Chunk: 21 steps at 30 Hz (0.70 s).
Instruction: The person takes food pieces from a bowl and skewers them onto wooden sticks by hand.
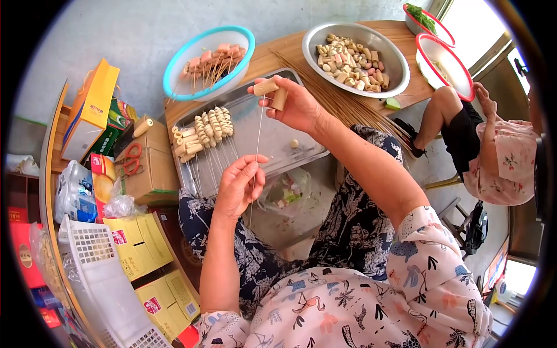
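Here, in the head view, the left hand (pixel 239 184) pinches a thin stick (pixel 260 130) that runs lengthwise up to the right hand (pixel 290 109), whose fingers clasp two short rolls (pixel 266 87) by its far end, over the tray (pixel 307 130).

bright daylight glares from the window (pixel 469 29) at upper right; edges bend and darken, the middle looks sharp.
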### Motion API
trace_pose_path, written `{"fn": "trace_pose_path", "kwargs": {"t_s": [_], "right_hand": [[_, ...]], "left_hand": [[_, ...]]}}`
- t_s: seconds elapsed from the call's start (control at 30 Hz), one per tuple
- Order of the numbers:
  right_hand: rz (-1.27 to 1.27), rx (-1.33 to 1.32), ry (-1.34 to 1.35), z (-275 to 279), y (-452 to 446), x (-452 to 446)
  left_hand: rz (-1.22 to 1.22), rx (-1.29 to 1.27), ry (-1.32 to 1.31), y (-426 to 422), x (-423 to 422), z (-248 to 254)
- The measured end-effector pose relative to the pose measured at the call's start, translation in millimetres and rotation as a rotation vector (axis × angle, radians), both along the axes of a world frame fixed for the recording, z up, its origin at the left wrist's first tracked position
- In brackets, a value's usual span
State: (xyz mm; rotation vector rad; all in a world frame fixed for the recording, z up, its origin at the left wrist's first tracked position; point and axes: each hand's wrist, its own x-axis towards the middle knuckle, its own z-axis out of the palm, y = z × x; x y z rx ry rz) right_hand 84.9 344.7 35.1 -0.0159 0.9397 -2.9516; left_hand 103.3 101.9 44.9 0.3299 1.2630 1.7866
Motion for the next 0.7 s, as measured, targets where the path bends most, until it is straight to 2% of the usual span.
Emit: {"fn": "trace_pose_path", "kwargs": {"t_s": [0.7], "right_hand": [[0.052,0.056,0.054,2.5,-0.1,4.3]], "left_hand": [[0.014,-0.019,0.013,-0.9,0.4,-2.1]]}}
